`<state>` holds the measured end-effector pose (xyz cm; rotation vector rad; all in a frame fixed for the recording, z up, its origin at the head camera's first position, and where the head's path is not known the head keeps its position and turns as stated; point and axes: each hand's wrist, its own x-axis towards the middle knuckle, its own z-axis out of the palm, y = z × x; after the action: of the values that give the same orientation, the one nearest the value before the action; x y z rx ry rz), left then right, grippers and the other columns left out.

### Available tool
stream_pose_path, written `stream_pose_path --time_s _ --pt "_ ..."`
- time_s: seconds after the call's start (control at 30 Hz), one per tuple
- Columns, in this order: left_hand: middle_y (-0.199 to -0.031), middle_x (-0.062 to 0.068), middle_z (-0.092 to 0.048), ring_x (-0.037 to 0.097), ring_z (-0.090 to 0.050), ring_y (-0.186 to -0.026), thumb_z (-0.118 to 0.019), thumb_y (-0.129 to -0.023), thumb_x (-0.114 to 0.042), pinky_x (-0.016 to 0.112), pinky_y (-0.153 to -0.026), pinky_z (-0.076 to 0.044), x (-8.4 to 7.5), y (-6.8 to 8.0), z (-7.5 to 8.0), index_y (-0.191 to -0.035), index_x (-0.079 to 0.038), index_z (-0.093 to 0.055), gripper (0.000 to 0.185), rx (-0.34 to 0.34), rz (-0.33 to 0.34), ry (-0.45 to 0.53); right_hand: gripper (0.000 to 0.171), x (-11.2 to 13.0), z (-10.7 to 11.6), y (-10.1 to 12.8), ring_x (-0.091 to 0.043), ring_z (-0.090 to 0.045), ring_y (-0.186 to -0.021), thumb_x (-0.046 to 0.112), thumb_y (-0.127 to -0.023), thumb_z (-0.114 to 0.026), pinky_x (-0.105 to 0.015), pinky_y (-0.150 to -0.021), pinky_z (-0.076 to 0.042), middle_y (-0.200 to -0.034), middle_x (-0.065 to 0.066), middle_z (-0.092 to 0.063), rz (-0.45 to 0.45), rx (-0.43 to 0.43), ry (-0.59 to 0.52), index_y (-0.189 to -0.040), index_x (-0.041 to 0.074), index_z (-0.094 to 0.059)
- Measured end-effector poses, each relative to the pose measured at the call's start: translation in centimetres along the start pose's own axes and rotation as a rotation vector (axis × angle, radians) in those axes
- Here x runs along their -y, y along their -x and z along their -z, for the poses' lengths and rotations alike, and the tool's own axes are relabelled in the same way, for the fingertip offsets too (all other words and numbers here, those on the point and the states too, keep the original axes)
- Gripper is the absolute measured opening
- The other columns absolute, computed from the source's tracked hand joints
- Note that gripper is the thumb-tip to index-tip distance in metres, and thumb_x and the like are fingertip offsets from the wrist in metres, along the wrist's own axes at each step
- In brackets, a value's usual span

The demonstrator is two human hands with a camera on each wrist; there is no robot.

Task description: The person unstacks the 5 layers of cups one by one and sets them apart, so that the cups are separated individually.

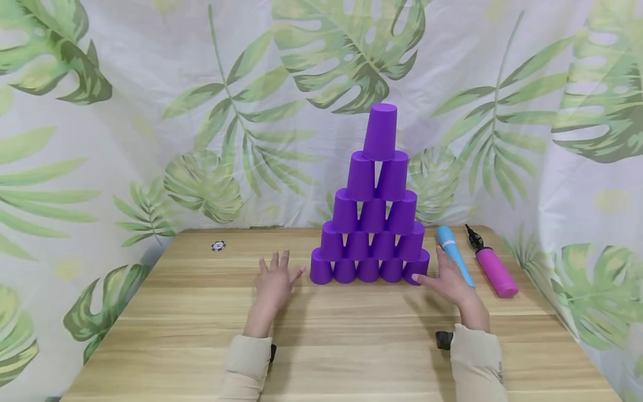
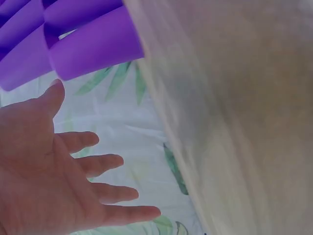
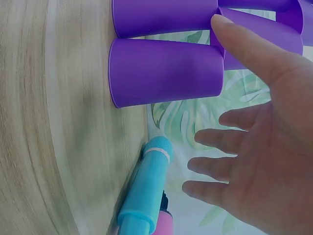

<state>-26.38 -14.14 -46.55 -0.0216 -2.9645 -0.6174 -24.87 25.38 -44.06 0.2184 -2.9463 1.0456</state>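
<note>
A pyramid of upside-down purple cups (image 1: 373, 216) stands on the table, several levels high, with a single cup (image 1: 380, 132) at its top. My left hand (image 1: 273, 282) is left of the bottom row, fingers spread and holding nothing; in the left wrist view its thumb points toward the nearest cup (image 2: 98, 44). On the other side is my right hand (image 1: 449, 282), also spread with nothing in its grip. Its thumb overlaps the bottom right cup in the head view. In the right wrist view, the palm faces the end cup (image 3: 166, 73) of the bottom row.
Right of the pyramid lies a light blue microphone-shaped object (image 1: 454, 254), partly behind the right hand. Beside it is a pink balloon pump (image 1: 496, 271) with a black nozzle. A poker chip (image 1: 218, 245) lies at the back left of the wooden table (image 1: 351, 346). Leaf-patterned cloth (image 1: 150, 111) hangs behind.
</note>
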Motion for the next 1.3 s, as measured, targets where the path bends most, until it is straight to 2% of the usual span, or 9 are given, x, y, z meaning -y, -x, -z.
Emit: stream_pose_path --time_s 0.17,0.3,0.4,0.57,0.67,0.8,1.0,1.3 --pt "-0.152 0.028 -0.024 0.059 -0.013 -0.135 -0.048 -0.098 -0.044 0.075 -0.094 -0.028 0.1 0.0 2.0 -0.149 -0.001 -0.029 0.069 -0.009 -0.039 0.121 0.096 0.2 0.0 -0.7 -0.054 -0.020 -0.135 0.030 -0.090 -0.067 -0.063 -0.108 -0.023 -0.150 -0.038 -0.012 0.025 -0.016 -0.080 -0.148 -0.012 -0.004" --pt "-0.150 0.028 -0.028 0.053 -0.019 -0.137 -0.052 -0.099 -0.032 0.065 -0.106 -0.025 -0.2 -0.2 3.5 -0.146 0.003 -0.031 0.062 -0.042 -0.135 0.281 0.094 0.3 -0.1 -1.1 -0.053 -0.020 -0.136 0.023 -0.089 -0.069 -0.062 -0.108 -0.023 -0.151 -0.036 -0.013 0.021 -0.035 -0.155 -0.149 -0.009 -0.005" --pt "-0.149 0.025 -0.032 0.043 -0.026 -0.138 -0.054 -0.099 -0.027 0.056 -0.112 -0.023 -0.8 -0.2 4.3 -0.145 0.002 -0.034 0.058 -0.063 -0.214 0.377 0.095 0.2 -0.4 -1.3 -0.051 -0.017 -0.138 0.022 -0.088 -0.070 -0.062 -0.109 -0.021 -0.152 -0.035 -0.014 0.004 -0.051 -0.239 -0.150 -0.007 -0.005" --pt "-0.147 0.020 -0.040 0.037 -0.034 -0.137 -0.054 -0.099 -0.025 0.052 -0.111 -0.029 -2.1 0.1 5.5 -0.144 -0.003 -0.040 0.052 -0.126 -0.308 0.458 0.095 -0.4 -1.3 -1.5 -0.046 -0.011 -0.142 0.020 -0.087 -0.071 -0.058 -0.112 -0.021 -0.155 -0.028 -0.013 -0.040 -0.061 -0.440 -0.153 -0.001 -0.006" --pt "-0.144 0.019 -0.044 0.036 -0.039 -0.134 -0.054 -0.099 -0.022 0.053 -0.106 -0.036 -3.1 -0.3 6.7 -0.141 -0.003 -0.044 0.047 -0.185 -0.368 0.511 0.091 -1.0 -1.9 -1.9 -0.046 -0.017 -0.141 0.013 -0.086 -0.070 -0.056 -0.111 -0.025 -0.154 -0.027 -0.018 -0.032 -0.084 -0.530 -0.152 -0.001 -0.010" --pt "-0.143 0.016 -0.046 0.032 -0.042 -0.132 -0.053 -0.100 -0.021 0.050 -0.099 -0.044 -4.9 -1.2 9.0 -0.140 -0.004 -0.046 0.044 -0.226 -0.438 0.583 0.082 -1.8 -2.8 -2.5 -0.045 -0.030 -0.136 0.004 -0.085 -0.067 -0.053 -0.108 -0.032 -0.149 -0.029 -0.029 -0.025 -0.140 -0.574 -0.150 -0.004 -0.018" --pt "-0.145 0.011 -0.045 0.027 -0.040 -0.135 -0.052 -0.100 -0.022 0.043 -0.097 -0.048 -7.8 -2.4 12.1 -0.141 -0.009 -0.046 0.044 -0.228 -0.525 0.663 0.072 -2.7 -4.1 -2.8 -0.043 -0.040 -0.130 0.001 -0.086 -0.065 -0.051 -0.106 -0.036 -0.142 -0.028 -0.040 -0.033 -0.250 -0.599 -0.147 -0.005 -0.027" --pt "-0.143 0.004 -0.049 0.020 -0.041 -0.134 -0.053 -0.100 -0.021 0.040 -0.096 -0.048 -11.2 -3.5 14.2 -0.141 -0.011 -0.046 0.043 -0.242 -0.621 0.719 0.071 -3.7 -5.5 -3.0 -0.037 -0.045 -0.126 0.008 -0.085 -0.071 -0.047 -0.104 -0.039 -0.139 -0.024 -0.044 -0.067 -0.293 -0.614 -0.145 -0.001 -0.035"
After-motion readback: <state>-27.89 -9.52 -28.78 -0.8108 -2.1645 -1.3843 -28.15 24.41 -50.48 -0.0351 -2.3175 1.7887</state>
